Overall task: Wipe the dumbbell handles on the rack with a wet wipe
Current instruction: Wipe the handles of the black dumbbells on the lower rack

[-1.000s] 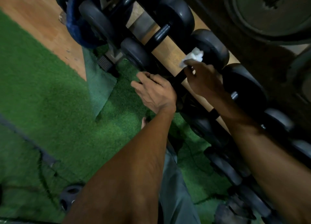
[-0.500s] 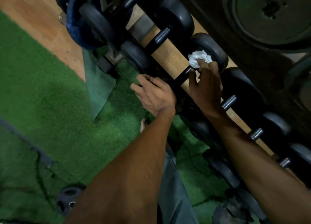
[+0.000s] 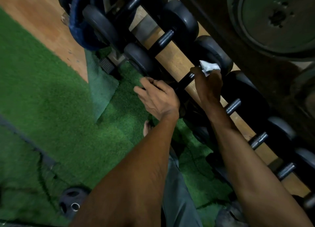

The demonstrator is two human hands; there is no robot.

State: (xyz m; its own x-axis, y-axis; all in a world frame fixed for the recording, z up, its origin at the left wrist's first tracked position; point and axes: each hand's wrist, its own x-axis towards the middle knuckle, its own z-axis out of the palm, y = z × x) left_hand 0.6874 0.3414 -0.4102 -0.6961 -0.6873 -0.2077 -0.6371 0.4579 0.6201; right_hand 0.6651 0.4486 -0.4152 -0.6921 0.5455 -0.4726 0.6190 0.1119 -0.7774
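1. Right hand (image 3: 208, 88) has slid the wet wipe (image 3: 208, 67) to the far end of the dumbbell handle (image 3: 186, 79), against the far weight head.
2. Its fingers pinch the crumpled wipe onto the bar.
3. Left hand (image 3: 158, 99) curls over the dumbbell's near head, right of the green turf (image 3: 56, 94).
4. Rack rail (image 3: 172, 54) runs under the handles.

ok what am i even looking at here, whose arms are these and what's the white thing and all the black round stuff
There is no machine here: a camera worn on a person's head looks down at their own two arms. The black round things are dumbbells lying in a row on a rack with a wooden rail, above green turf. The right hand pinches a crumpled white wet wipe against a dark dumbbell handle. The left hand rests at that dumbbell's near end. A small weight plate lies on the turf.
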